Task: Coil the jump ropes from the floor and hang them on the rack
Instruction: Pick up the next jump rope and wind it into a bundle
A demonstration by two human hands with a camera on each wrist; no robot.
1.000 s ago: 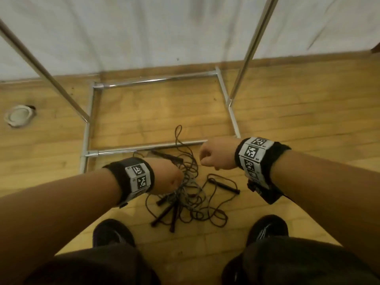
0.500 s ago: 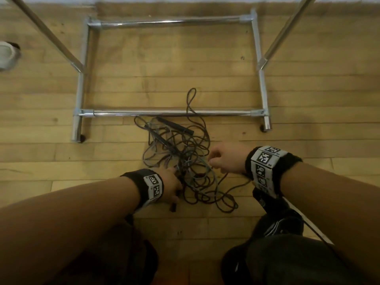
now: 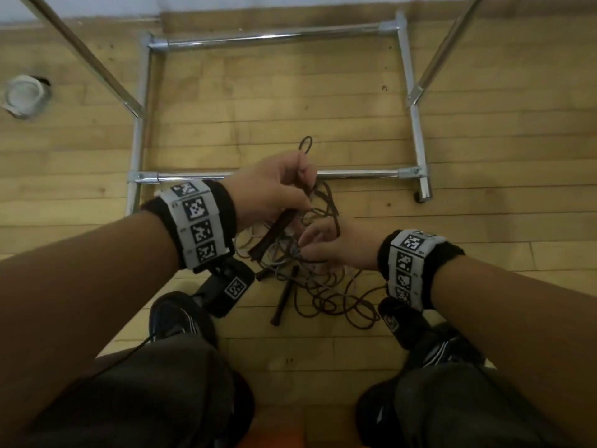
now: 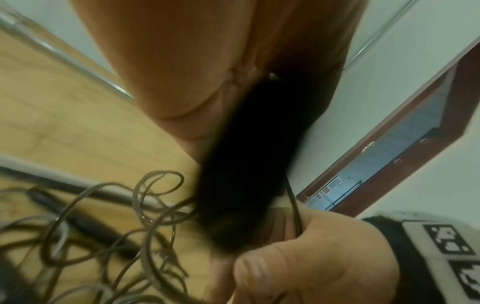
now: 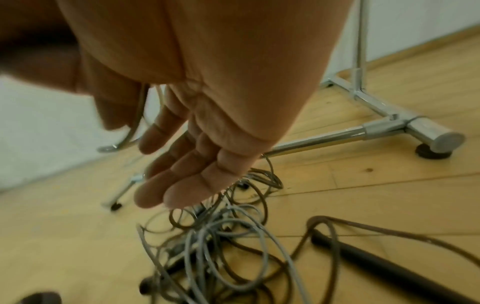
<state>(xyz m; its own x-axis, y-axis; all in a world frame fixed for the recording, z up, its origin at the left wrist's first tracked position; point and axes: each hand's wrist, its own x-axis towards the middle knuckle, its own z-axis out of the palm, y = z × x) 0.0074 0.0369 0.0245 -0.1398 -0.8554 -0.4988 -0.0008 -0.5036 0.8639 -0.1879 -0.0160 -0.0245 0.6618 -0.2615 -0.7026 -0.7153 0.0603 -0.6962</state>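
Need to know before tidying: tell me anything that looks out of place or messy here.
The jump ropes lie in one tangled heap on the floor by the rack base, cords knotted through each other. The left hand grips handles; the right hand picks at cord. A white round object sits apart.

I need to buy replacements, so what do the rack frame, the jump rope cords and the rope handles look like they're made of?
Rack frame: polished, chrome-like metal tube; it shows bright mirror glints.
Jump rope cords: thin, smooth grey and brown line, probably plastic-coated; they hold springy loops.
Rope handles: matt black, likely plastic or foam; blur leaves it open. The left hand holds one.
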